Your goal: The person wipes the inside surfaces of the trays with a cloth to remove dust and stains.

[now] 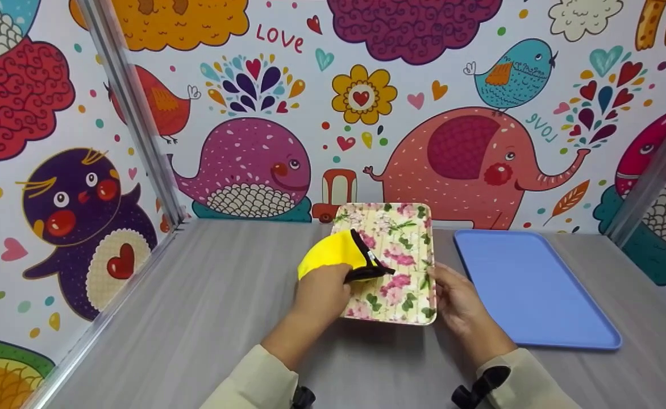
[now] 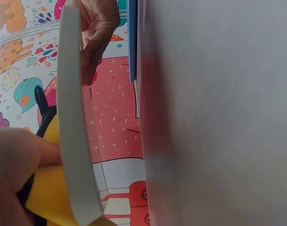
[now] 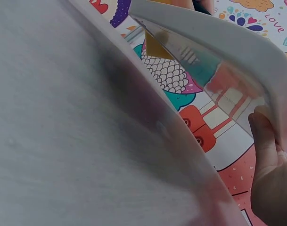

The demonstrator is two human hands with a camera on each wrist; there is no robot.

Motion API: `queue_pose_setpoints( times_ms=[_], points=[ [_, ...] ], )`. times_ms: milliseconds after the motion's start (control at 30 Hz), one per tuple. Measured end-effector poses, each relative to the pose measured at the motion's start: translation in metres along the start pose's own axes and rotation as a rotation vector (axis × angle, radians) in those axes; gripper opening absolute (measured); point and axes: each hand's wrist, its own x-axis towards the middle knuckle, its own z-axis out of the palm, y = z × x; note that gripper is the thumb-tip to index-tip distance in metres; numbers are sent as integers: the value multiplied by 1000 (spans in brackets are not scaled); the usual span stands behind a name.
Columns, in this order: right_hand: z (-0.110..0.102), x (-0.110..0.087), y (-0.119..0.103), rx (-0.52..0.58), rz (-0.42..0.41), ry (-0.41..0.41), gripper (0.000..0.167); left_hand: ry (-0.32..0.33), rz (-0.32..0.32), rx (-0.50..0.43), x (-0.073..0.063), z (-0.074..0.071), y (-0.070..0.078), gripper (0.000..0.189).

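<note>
A small floral tray is held up off the table in the head view, its patterned face showing. My right hand grips its right edge, with fingers reaching under the tray in the right wrist view. On the tray's left side my left hand pinches a yellow cloth with black edging, which lies across the floral face. The left wrist view shows the bunched cloth against the tray, whose pale side wall stands edge-on and hides part of it.
A larger blue tray lies flat on the grey table, right of the floral one. Printed wall panels enclose the back and both sides, with metal posts at the corners.
</note>
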Motion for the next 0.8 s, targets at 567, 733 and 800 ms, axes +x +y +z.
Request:
queue_pose_setpoints(
  times_ms=[567,733,800],
  points=[
    [-3,0,1,-2,-4,-9,22,-38,-15,23,9,13,26,39],
    [-1,0,2,13,-1,-3,23,-61,-7,10,12,14,33,38],
    [0,1,2,25,2,2,24,-66,3,9,13,15,36,37]
  ],
)
